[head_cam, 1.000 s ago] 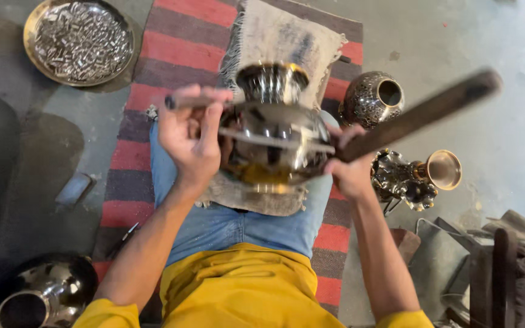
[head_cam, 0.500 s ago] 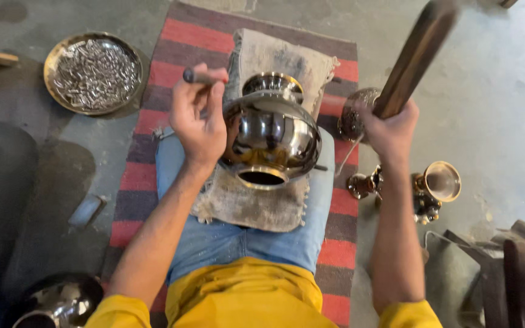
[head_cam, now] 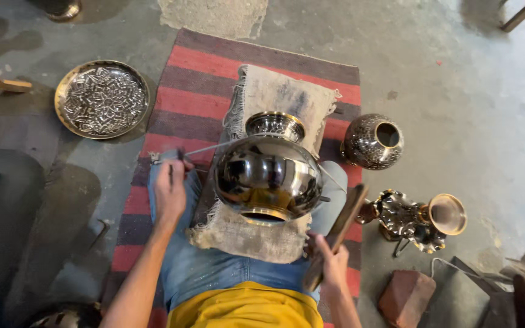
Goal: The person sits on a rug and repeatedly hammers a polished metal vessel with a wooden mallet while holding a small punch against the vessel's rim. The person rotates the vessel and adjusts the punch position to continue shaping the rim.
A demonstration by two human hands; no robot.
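you sit on a red and grey striped rug point(head_cam: 195, 67) with a round polished metal pot point(head_cam: 267, 173) resting on a burlap cloth point(head_cam: 256, 234) across your lap, its mouth tilted toward you. your left hand point(head_cam: 169, 191) is closed around a thin metal rod point(head_cam: 205, 147) whose far end touches the pot's shoulder. your right hand point(head_cam: 330, 262) grips a dark wooden mallet point(head_cam: 338, 231), just beside the pot's lower right. your hands are well apart, one on each side of the pot. a tray of small metal pieces point(head_cam: 101, 98) sits off the rug to the left; a patterned pot point(head_cam: 373, 141) and a brass vessel point(head_cam: 420, 218) stand to the right.
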